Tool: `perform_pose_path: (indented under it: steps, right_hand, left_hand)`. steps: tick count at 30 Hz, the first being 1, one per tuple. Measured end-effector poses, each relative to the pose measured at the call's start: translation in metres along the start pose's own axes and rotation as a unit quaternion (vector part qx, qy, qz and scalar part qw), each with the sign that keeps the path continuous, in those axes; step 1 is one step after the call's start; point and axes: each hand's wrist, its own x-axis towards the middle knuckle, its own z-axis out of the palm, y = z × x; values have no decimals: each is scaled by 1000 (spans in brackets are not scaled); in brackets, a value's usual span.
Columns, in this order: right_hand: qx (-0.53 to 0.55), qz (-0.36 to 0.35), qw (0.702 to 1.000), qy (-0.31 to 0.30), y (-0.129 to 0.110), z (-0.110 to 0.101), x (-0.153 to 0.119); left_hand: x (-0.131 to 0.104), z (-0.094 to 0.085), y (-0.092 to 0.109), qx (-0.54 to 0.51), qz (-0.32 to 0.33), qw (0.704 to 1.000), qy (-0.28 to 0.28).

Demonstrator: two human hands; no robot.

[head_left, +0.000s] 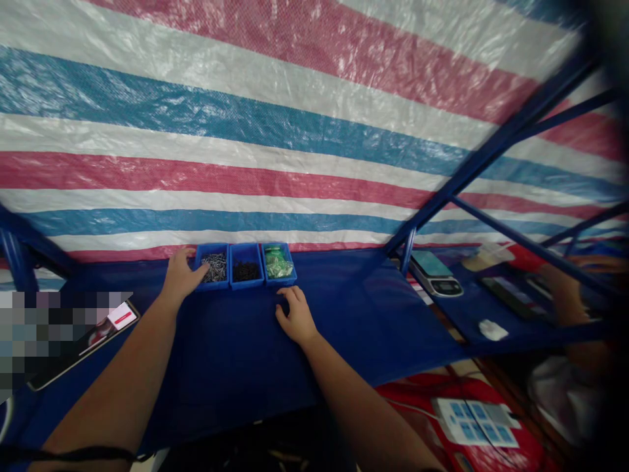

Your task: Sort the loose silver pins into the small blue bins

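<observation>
Three small blue bins stand in a row at the back of the blue table (236, 354). The left bin (214, 286) contains silver screw-like metal pieces (214, 267); the middle bin (247, 284) has dark small pieces (246, 270). Green and clear plastic packets (278, 262) fill the right bin (282, 282). At the left bin's left edge is my left hand (183, 278), thumb and fingers apart, the thumb reaching over the bin's rim. My right hand (297, 318) is just in front of the right bin, fingers loosely bent and apart, nothing in it.
A phone or tablet (115, 322) lies at the left, partly pixelated. Blue metal bars (442, 196) rise at the right. Beyond them are a digital scale (435, 272), a crumpled white piece (493, 330) and another person's arm (565, 288). Striped sheeting (246, 144) hangs behind.
</observation>
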Motion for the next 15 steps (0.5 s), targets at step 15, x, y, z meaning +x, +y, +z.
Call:
perform_pose_path:
  steps: [15]
  right_hand:
    - [-99, 123, 987, 9, -1, 1, 27]
  left_hand:
    - [-44, 18, -22, -70, 15, 997, 29]
